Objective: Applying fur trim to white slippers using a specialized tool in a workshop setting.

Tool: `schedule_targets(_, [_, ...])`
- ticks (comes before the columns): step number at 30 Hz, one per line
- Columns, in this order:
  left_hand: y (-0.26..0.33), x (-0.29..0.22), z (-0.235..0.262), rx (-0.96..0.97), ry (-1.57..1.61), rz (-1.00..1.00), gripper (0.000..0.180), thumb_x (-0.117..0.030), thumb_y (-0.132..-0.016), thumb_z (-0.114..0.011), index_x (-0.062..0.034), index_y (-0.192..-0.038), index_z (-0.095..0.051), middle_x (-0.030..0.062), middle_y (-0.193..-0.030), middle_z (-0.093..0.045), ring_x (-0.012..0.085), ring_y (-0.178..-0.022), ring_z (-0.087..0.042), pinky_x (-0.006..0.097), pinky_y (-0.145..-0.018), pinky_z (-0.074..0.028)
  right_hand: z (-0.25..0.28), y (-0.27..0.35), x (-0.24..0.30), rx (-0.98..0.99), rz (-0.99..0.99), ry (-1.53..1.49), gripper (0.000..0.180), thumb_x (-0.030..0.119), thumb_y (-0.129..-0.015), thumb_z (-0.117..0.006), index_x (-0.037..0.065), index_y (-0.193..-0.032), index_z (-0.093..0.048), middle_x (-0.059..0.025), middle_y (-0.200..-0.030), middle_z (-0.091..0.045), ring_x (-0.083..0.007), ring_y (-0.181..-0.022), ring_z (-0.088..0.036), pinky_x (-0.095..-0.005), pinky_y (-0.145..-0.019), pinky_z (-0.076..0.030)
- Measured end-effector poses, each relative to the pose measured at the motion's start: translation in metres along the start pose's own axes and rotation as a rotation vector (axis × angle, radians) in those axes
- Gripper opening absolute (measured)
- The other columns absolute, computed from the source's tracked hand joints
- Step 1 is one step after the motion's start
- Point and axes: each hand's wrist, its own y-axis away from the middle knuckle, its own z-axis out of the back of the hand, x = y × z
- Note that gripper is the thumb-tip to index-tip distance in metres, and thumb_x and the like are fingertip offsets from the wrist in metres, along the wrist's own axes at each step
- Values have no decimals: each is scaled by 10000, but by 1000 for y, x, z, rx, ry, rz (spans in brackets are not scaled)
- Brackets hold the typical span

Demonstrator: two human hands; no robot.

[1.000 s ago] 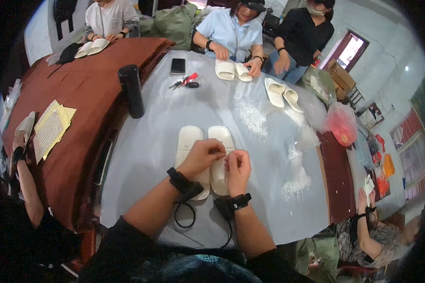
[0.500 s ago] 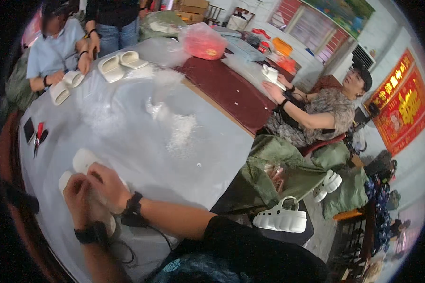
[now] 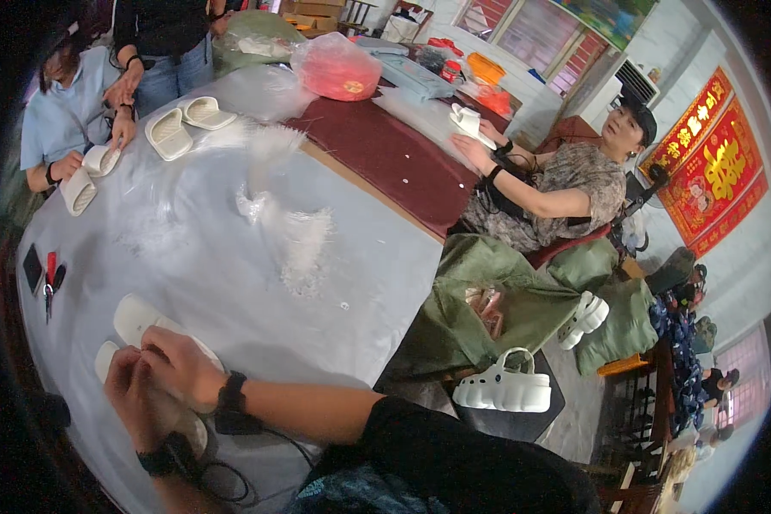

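A pair of pale slide sandals lies at the near left of the table, one slide [image 3: 134, 313] partly uncovered and the other slide [image 3: 105, 360] mostly hidden under my hands. My left hand [image 3: 135, 401] is over the nearer slide, fingers bent and pinched together. Against it, my right hand [image 3: 186, 368] has its fingers curled, and the fingertips of both hands meet. Whatever lies between the fingertips is too small or too hidden to make out. Both wrists wear black bands, with a dark cable trailing below.
Left of the sandals lie scissors [image 3: 50, 291] and a black flat object [image 3: 32, 269]. Clear plastic strands [image 3: 307, 253] litter the grey table cover [image 3: 223, 291]. Co-workers handle white shoes at far left and right. A white clog [image 3: 507, 387] stands on a dark stool [image 3: 557, 403].
The whole view has turned slightly, shifting the table contents leftward. My right fingers have come closer to my left fingertips. Both hands remain over the sandals.
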Motion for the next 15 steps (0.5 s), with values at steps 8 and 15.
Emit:
schedule_targets(8, [2,8,3,-20,39,1,20,-24,-884,-590,-9,-873,-582,5,-850,-570,97,-802,-516,226,-743,-414,0,0,3,23,24,11,136,120,-895,-548,2,-926,-487,-227,-856,-552,-428,-832,-551,-442,-714,-448])
schedule_targets(15, [1,4,-3,-11,-41,-44,32,-28,-890,-593,0,-905,-591,3,-863,-574,93,-803,-524,219,-738,-419,0,-2,-6,11,54,22,132,117,-900,-543,1,-929,-486,-222,-869,-566,-420,-849,-559,-439,-734,-450])
